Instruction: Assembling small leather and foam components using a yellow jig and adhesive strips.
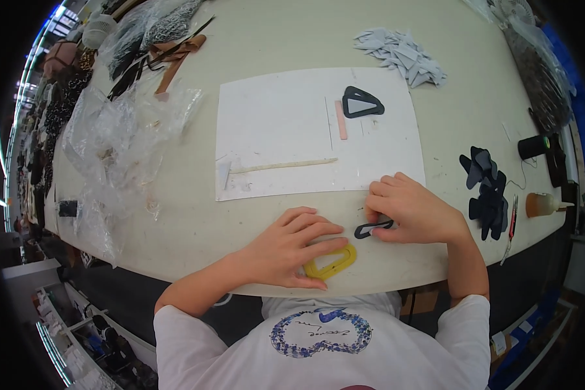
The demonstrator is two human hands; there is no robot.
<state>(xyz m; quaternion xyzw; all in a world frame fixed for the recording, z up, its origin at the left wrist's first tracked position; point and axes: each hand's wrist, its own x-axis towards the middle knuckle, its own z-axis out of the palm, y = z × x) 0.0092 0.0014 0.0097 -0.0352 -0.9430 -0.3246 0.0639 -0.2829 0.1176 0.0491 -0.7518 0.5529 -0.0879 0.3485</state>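
My left hand point(285, 250) rests near the table's front edge, thumb and index finger on either side of a yellow frame-shaped template point(346, 261) with a long opening. Part of this template is hidden under the fingers. To its right, my right hand point(413, 211) pinches a small dark fabric piece point(364, 231) with a light grey centre, low over the tabletop. Beyond both hands lies a white board point(273, 123). On it sit a dark rounded triangular piece with a pale centre point(363, 104), a pink strip point(341, 120) and a long cream strip point(283, 166).
A heap of pale grey cut pieces point(403, 55) lies behind the board. On the right are dark fabric pieces point(489, 201), red-handled tweezers point(513, 220), black thread point(533, 147) and an amber bottle point(541, 205). Crumpled clear plastic point(110, 143) and brown strips point(175, 58) cover the left.
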